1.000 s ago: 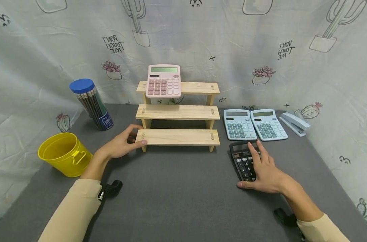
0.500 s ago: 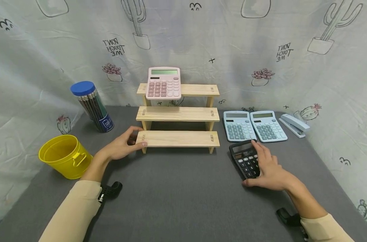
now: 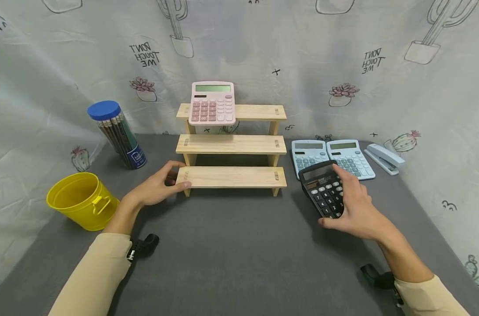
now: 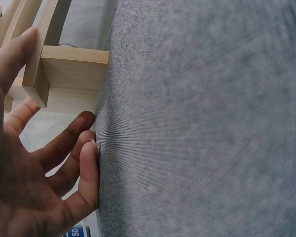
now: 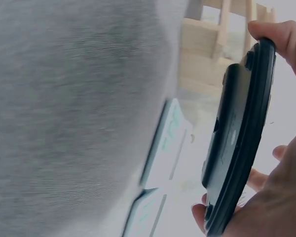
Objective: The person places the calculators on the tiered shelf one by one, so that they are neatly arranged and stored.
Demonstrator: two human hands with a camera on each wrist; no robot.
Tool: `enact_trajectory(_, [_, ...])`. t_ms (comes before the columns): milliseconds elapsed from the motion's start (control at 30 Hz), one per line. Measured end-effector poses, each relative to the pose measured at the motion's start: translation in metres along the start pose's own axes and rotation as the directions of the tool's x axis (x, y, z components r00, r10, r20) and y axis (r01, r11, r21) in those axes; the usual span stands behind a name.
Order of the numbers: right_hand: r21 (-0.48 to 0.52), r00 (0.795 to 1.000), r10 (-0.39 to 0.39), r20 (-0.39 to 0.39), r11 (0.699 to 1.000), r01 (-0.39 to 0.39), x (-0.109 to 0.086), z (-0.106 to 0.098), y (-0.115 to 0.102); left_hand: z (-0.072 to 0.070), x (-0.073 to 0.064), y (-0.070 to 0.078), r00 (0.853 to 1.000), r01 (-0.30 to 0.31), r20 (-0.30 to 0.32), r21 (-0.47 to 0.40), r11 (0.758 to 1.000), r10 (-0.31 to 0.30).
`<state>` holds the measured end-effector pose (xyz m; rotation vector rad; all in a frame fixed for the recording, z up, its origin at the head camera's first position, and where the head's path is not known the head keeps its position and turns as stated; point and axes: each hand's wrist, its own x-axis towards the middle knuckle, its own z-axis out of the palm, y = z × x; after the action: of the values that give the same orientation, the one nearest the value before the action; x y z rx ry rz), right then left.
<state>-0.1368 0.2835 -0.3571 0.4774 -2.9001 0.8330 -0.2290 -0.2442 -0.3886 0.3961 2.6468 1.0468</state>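
Observation:
My right hand grips a black calculator by its ends, thumb at the bottom edge and fingers at the top. In the right wrist view the calculator hangs above the grey cloth, its underside showing. Behind it in the head view lie two light blue calculators, partly covered by it. My left hand pinches the left end of the lowest board of a three-tier wooden rack; the left wrist view shows thumb and forefinger at the board, other fingers loosely bent. A pink calculator leans on the top tier.
A yellow bucket stands at the left beside my left forearm. Behind it is a blue-lidded tub of pencils. A light blue stapler lies right of the blue calculators. A printed curtain hangs behind the table.
My right hand has lifted the black calculator off the table, and it now overlaps the blue calculators. The left hand stays at the rack.

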Motion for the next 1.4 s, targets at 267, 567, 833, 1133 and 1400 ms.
enact_trajectory(267, [0.005, 0.992, -0.079, -0.097, 0.997, 0.080, 0.015, -0.011, -0.014, 0.000, 0.002, 0.000, 1.000, 0.004, 0.006, 0.003, 1.000, -0.004])
enact_trajectory(567, [0.015, 0.984, -0.112, -0.138, 0.993, 0.115, 0.046, -0.007, -0.035, -0.003, -0.001, -0.001, 1.000, -0.002, -0.007, -0.004, 1.000, 0.002])
enact_trajectory(833, [0.023, 0.971, -0.158, -0.178, 0.986, 0.165, 0.065, -0.011, -0.050, 0.000, 0.000, -0.001, 1.000, -0.001, 0.000, -0.007, 1.000, 0.001])
enact_trajectory(1133, [0.035, 0.971, -0.152, -0.183, 0.986, 0.161, 0.084, -0.013, -0.062, -0.002, 0.001, 0.001, 1.000, 0.007, -0.003, -0.001, 1.000, -0.007])
enact_trajectory(1400, [-0.058, 0.959, -0.224, -0.173, 0.974, 0.217, 0.105, -0.030, -0.074, -0.001, 0.001, 0.002, 1.000, -0.002, -0.007, -0.012, 1.000, 0.002])
